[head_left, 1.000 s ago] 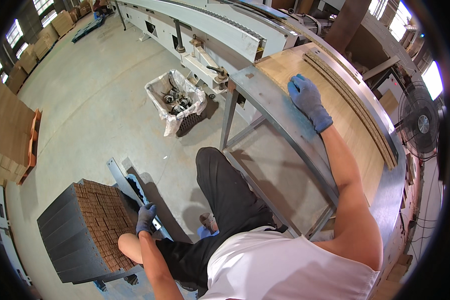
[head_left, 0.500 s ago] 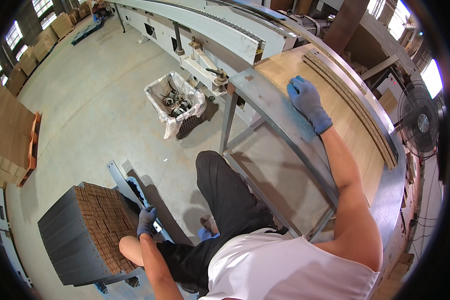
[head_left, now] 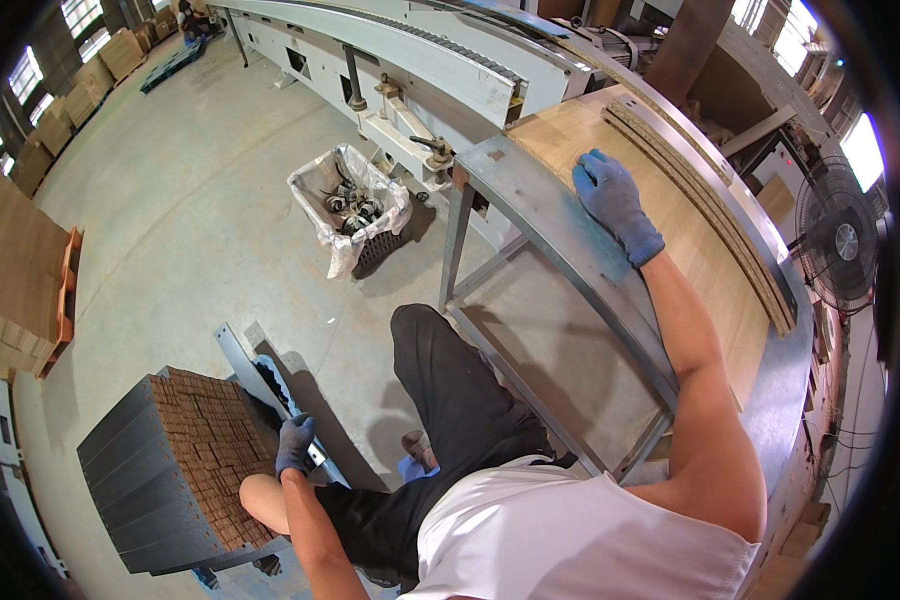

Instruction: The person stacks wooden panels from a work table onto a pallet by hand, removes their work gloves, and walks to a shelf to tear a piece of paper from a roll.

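My right hand [head_left: 610, 200], in a grey-blue work glove, rests at the edge of a pale wooden board [head_left: 682, 232] on a metal-topped table [head_left: 560, 215]. Its fingers are curled together, and I see nothing in them. Low on the left, my left hand [head_left: 295, 441], gloved alike, is closed around a flat grey metal bar [head_left: 238, 352] that lies slantwise on a blue pallet [head_left: 276, 384]. Beside that hand stands a stack of dark-faced panels [head_left: 135, 470] with rough brown edges [head_left: 210, 440]. The undersides of both hands are hidden.
Several narrow strips of chipboard [head_left: 705, 215] lie along the board. A lined basket of scrap [head_left: 355, 205] stands on the floor before a long white machine [head_left: 420, 65]. A black fan [head_left: 840, 238] is at right; stacked boards on a pallet [head_left: 20, 265] at far left.
The view has shifted very slightly. Both hands keep their places; far off at the upper left, a person by the blue pallet has come more into sight.
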A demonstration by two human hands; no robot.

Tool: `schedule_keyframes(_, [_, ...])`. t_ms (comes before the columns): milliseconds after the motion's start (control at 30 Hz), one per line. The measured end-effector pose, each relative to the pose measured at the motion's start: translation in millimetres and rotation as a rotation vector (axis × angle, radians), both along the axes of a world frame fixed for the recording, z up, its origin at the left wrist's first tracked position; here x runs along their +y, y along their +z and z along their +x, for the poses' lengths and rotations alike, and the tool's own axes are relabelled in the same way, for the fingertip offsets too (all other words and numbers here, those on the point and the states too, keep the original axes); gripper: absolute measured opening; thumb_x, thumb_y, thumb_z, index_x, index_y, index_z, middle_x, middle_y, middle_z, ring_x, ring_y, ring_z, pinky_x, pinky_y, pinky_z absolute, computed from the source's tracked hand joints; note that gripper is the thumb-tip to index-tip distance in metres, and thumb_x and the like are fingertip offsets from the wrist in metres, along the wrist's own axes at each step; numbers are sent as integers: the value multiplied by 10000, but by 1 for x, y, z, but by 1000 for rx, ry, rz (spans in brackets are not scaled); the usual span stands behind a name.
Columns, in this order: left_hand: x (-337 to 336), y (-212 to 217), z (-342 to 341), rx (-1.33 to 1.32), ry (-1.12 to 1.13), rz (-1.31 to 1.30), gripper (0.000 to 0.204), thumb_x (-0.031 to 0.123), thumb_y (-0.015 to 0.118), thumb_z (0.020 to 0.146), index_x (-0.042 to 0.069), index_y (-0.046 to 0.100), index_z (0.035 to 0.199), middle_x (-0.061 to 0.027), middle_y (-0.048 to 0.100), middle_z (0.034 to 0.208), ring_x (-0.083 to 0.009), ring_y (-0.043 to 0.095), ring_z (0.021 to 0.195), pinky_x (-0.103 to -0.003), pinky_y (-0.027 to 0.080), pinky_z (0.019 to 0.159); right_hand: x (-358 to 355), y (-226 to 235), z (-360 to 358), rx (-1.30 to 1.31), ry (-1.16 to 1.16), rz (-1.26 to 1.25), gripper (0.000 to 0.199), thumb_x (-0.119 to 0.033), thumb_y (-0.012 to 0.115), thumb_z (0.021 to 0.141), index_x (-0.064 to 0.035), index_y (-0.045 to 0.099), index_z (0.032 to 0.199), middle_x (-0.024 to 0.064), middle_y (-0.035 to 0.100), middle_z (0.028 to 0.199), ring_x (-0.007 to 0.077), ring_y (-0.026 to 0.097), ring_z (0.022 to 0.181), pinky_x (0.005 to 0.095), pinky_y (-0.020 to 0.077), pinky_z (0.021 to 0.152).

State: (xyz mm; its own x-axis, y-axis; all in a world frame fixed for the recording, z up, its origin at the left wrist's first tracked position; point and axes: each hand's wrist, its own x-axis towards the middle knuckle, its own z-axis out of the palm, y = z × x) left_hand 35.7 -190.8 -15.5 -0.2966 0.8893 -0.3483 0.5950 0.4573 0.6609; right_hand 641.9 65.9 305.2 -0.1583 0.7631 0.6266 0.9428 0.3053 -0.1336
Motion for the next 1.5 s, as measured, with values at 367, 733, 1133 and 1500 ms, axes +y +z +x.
schedule_keyframes(367, [3, 16, 6, -23, -32, -56, 375, 258, 599, 841, -12, 673, 1091, -198, 704, 994, -273, 681, 957, -347, 510, 847, 0, -1, 3, -15, -18, -17, 203, -217, 581, 863, -35, 657, 909, 143, 638, 897, 340, 617, 865, 439, 493, 758])
schedule_keyframes(733, [3, 9, 2, -37, -38, -76, 388, 267, 614, 849, -17, 666, 1108, -197, 703, 1004, -271, 678, 964, -346, 508, 847, -2, 3, 1, -10, -34, -43, 224, -220, 572, 872, -30, 663, 948, 144, 645, 924, 328, 619, 897, 426, 492, 791])
schedule_keyframes(1133, [2, 7, 2, -32, -26, -73, 377, 262, 610, 843, -15, 673, 1091, -213, 699, 999, -286, 678, 970, -356, 506, 852, -1, 0, 4, -6, -24, -53, 216, -230, 570, 873, -44, 660, 937, 136, 642, 927, 325, 616, 904, 434, 489, 792])
schedule_keyframes(1500, [0, -7, -8, -60, 4, -104, 387, 261, 611, 835, -19, 670, 1095, -211, 702, 989, -280, 677, 970, -349, 504, 857, -1, 2, 0, -2, -53, -67, 216, -239, 581, 868, -52, 664, 940, 132, 640, 926, 323, 618, 915, 434, 495, 795])
